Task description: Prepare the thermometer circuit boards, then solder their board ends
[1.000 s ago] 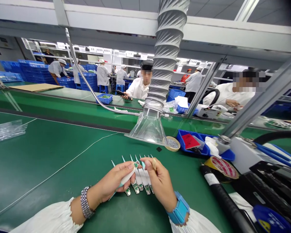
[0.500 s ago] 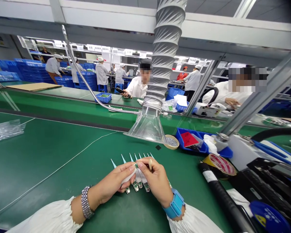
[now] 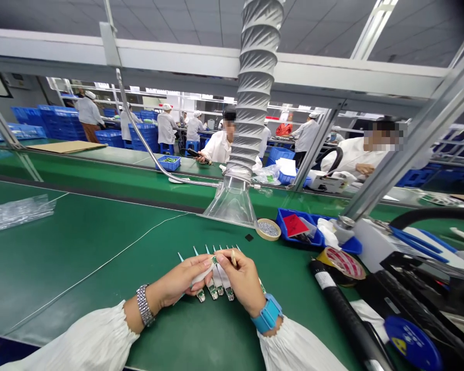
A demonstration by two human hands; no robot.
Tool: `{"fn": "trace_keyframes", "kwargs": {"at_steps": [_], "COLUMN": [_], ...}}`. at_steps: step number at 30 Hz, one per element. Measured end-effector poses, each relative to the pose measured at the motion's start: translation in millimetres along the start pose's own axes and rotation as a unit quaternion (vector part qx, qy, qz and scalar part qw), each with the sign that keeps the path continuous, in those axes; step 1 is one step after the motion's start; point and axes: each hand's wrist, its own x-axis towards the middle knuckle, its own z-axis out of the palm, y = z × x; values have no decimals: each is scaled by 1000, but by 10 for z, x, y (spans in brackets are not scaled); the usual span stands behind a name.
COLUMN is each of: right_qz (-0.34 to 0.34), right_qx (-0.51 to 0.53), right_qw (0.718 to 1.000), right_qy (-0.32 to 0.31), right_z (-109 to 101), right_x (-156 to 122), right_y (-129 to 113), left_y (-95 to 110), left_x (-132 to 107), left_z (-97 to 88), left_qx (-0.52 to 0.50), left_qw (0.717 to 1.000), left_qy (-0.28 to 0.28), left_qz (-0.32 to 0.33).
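My left hand [image 3: 183,282] is closed round a slim white piece [image 3: 199,277] with a small green circuit board [image 3: 214,259] at its upper end. Thumb and fingers of my right hand [image 3: 243,281] pinch at that board end; its fingertips partly hide what they grip. A cream-coloured cover, perhaps a finger cot [image 3: 233,257], shows on one right finger. Behind and beneath both hands, several similar white pieces [image 3: 224,278] lie fanned out on the green table [image 3: 100,226]. Their green board ends face me, and thin pale-blue tips [image 3: 196,251] point away.
A clear fume hood [image 3: 232,206] hangs beyond my hands on a grey hose. To its right stand a round dish of small metal bits [image 3: 268,229] and blue bins [image 3: 299,232]. A tape roll [image 3: 340,265] and a black rod-shaped tool [image 3: 342,314] lie at right. Co-workers sit beyond.
The camera view has tilted upward and shifted slightly. Both hands keep almost the same hold on the white piece, with only a slight change in their pose.
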Motion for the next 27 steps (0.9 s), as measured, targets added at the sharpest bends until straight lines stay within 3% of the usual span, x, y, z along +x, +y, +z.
{"fn": "trace_keyframes", "kwargs": {"at_steps": [4, 7, 10, 13, 16, 22, 24, 27], "right_qz": [-19, -8, 15, 22, 18, 36, 41, 32], "right_qx": [-26, -38, -32, -43, -58, -77, -81, -108], "right_qw": [999, 997, 997, 997, 996, 995, 995, 992], "right_qy": [33, 71, 66, 60, 63, 59, 51, 49], "right_z": [-128, -253, -325, -335, -322, -334, -348, -367], "right_x": [45, 103, 146, 159, 162, 177, 179, 181], "right_y": [-1, 25, 65, 94, 114, 186, 225, 290], "left_y": [159, 295, 355, 311, 203, 63, 63, 107], "left_x": [-104, -283, -443, -488, -434, -411, -469, -496], "left_z": [-142, -305, -417, -410, -323, -257, -323, -540], "left_qx": [127, 266, 459, 586, 637, 602, 587, 579], "left_qw": [991, 963, 887, 807, 764, 768, 775, 774], "left_qy": [15, 12, -7, -35, -31, 34, 87, 188], "left_qz": [37, 45, 54, 60, 103, 214, 218, 174]}}
